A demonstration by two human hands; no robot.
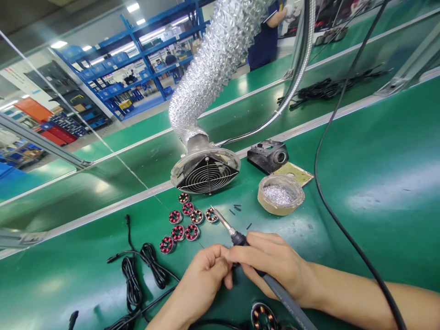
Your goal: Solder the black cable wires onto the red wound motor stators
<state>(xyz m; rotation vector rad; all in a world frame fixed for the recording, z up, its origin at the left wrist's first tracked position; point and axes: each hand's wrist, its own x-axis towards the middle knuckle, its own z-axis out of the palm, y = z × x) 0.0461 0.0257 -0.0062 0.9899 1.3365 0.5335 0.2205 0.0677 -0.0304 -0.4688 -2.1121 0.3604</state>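
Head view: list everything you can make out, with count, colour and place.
Bench: green, across the view
Coils: eight, red or copper, left of the iron tip; more at the bottom edge
Bits: a few, black, between coils and tub
Tub: one, tan, silvery contents, right of centre
Stand: one, black, behind tub
Pad: one, yellowish, beside stand
Fan: one, black, centre
Duct: one, silver, above fan
Hose: one, silver, right of duct
Cord: one, black, right
Cables: black, front left and back right
Shelves: blue, back left
Person: one, navy clothing, back
Iron: one, dark, in right grip
Hands: two, bare, front centre
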